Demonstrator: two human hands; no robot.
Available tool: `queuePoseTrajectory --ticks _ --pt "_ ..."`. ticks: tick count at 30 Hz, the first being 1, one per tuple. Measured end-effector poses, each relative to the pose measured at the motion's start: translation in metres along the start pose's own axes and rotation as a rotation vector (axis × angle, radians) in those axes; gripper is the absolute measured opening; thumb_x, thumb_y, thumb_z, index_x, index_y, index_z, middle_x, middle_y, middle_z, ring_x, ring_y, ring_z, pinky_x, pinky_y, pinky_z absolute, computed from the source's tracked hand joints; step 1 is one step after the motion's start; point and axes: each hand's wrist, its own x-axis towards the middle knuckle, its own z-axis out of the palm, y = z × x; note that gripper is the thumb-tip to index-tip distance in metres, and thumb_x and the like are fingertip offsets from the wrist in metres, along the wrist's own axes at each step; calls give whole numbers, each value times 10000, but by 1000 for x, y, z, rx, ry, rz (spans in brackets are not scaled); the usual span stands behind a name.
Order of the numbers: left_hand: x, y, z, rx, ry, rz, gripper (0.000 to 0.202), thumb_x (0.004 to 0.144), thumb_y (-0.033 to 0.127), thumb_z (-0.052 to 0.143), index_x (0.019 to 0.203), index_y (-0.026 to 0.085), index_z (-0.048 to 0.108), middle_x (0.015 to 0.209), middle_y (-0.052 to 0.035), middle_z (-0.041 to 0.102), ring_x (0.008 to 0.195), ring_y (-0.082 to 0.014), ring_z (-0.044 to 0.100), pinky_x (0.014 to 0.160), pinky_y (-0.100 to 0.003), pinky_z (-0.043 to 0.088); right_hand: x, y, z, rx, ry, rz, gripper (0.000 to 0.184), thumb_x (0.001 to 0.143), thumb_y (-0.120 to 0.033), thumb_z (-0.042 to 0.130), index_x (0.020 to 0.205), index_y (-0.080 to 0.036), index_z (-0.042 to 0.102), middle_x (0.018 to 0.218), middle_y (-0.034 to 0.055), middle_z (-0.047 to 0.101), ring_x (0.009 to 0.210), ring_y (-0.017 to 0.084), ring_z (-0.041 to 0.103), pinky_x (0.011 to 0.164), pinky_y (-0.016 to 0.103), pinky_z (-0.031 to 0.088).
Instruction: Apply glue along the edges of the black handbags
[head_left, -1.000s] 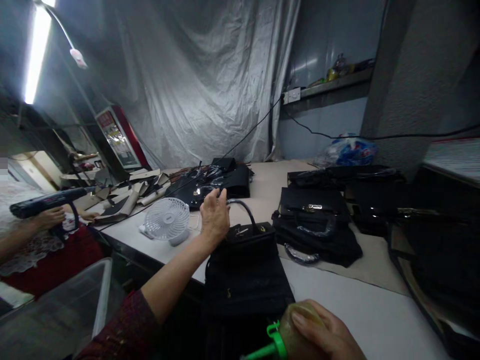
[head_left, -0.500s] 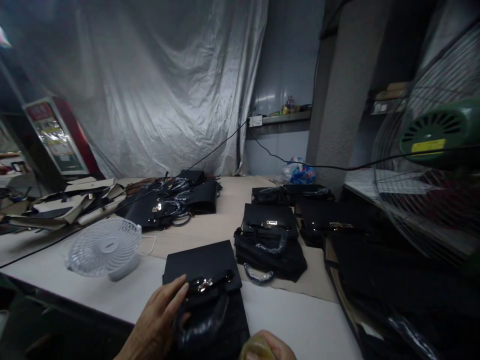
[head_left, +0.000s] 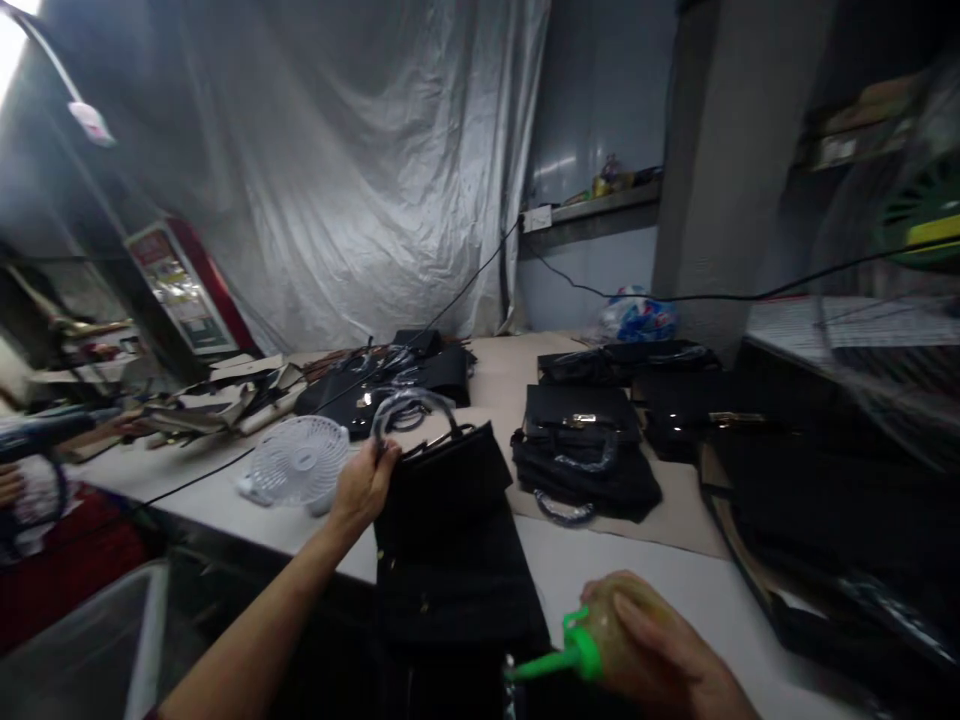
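Observation:
My left hand (head_left: pixel 366 488) is closed around the plastic-wrapped handle (head_left: pixel 412 398) of a black handbag (head_left: pixel 450 495). The bag's upper part is raised and tilted, and its dark lower part reaches toward me past the table's edge. In my right hand (head_left: pixel 671 650) is a yellowish squeeze bottle (head_left: pixel 616 640) with a green nozzle (head_left: pixel 574 650). That nozzle points left, close to the lower end of the bag; whether it touches cannot be made out. Black handbags (head_left: pixel 581 420) with wrapped handles and gold-coloured clasps lie just beyond, to the right.
A small white fan (head_left: pixel 300 460) stands left on the table (head_left: pixel 600 560). More black bags (head_left: pixel 352 390) lie behind it. A co-worker's hand (head_left: pixel 10 485) and a dark tool (head_left: pixel 56 432) show at far left. A black cable (head_left: pixel 480 270) crosses the view; a large fan (head_left: pixel 885 300) is at right.
My left hand has gone from resting on the bag to gripping its handle and lifting its upper part. The bottle has come further into view, to the right. The camera view has turned left.

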Motion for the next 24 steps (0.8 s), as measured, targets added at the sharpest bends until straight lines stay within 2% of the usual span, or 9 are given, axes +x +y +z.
queuePoseTrajectory --ticks 3,5,8,10,13,16,19,24 --pt "26 7 1 42 -8 -59 316 1023 441 429 1012 219 653 972 -111 784 932 -289 744 844 -371 545 5 -18 5 -34 24 51 638 655 -597 983 1125 -193 832 1105 127 763 922 305 705 760 352 591" --pt "35 8 5 52 -19 -83 266 1028 397 456 996 220 653 966 -107 781 937 -283 738 845 -358 529 16 -19 14 -32 50 61 717 602 -576 1006 1179 -189 827 1181 125 757 920 294 700 724 338 594" --pt "39 10 9 47 -45 -103 211 1023 329 491 925 219 641 941 -101 776 924 -278 732 832 -344 511 39 -12 34 16 48 85 756 501 -526 1039 1123 -152 831 1146 132 766 859 267 687 676 319 583" --pt "39 9 8 45 -51 -120 211 1027 305 494 887 217 625 924 -104 771 905 -279 726 817 -343 499 60 -4 49 23 31 93 746 467 -522 1046 1066 -136 828 1073 134 775 884 285 699 699 324 590" --pt "37 6 6 39 -44 -145 233 1036 296 494 847 218 605 903 -101 763 895 -274 722 807 -337 488 91 8 65 0 22 65 684 464 -493 1049 999 -147 800 983 100 777 876 279 706 717 313 586" --pt "33 4 3 15 -42 -157 235 1038 278 507 831 220 602 897 -82 770 896 -249 727 813 -315 486 113 15 72 -28 33 9 690 475 -455 1045 1049 -191 767 997 48 776 894 261 711 732 291 577" --pt "31 3 3 -15 -28 -173 226 1043 269 504 858 214 622 907 -80 781 893 -238 731 817 -309 491 119 18 74 -76 10 -27 638 517 -464 1036 1031 -192 774 997 44 771 902 252 705 731 282 565" --pt "30 0 11 -39 26 -224 208 1043 294 516 917 206 656 893 -95 777 893 -250 739 811 -317 501 106 27 81 -177 -55 -23 585 562 -483 1024 1011 -172 813 963 60 760 858 251 687 673 281 542"
